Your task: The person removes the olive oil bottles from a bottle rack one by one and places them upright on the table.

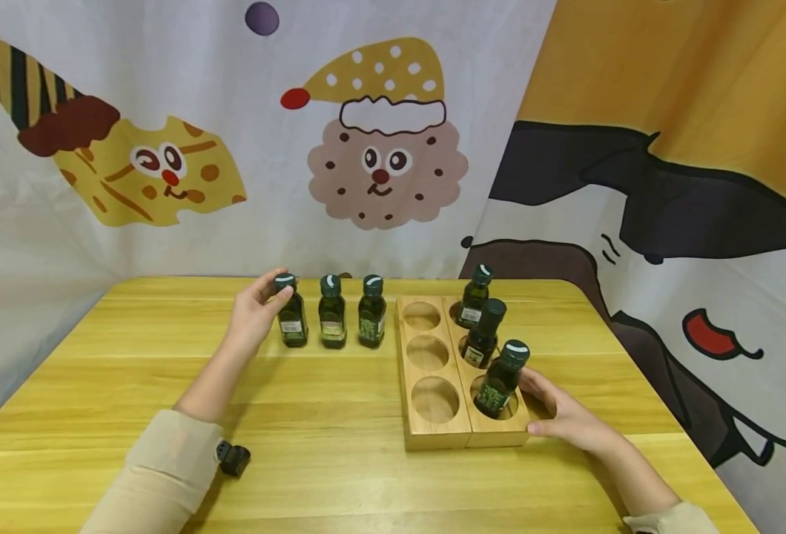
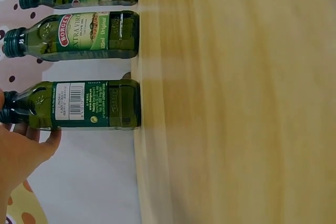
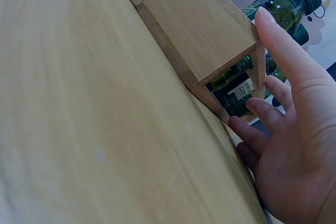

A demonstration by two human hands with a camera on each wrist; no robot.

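My left hand (image 1: 251, 311) pinches the dark cap of the leftmost olive oil bottle (image 1: 293, 326), which stands upright on the table. In the left wrist view its barcode label faces the camera. My right hand (image 1: 569, 419) touches the right side of a wooden bottle rack (image 1: 497, 437), thumb at the front corner and fingers spread along the open side. That rack holds a front bottle (image 1: 497, 389), tilted to the right, a middle bottle (image 1: 482, 337) and a rear bottle (image 1: 474, 300). Against its left side lies a second wooden rack (image 1: 436, 434) with bare round holes.
Two more olive oil bottles stand upright between my left hand and the racks: a near one (image 1: 332, 319) and a further-right one (image 1: 371, 315). A cartoon-printed curtain (image 1: 233, 245) hangs behind the wooden table (image 1: 326, 460). A small black device (image 1: 235, 460) is at the left sleeve.
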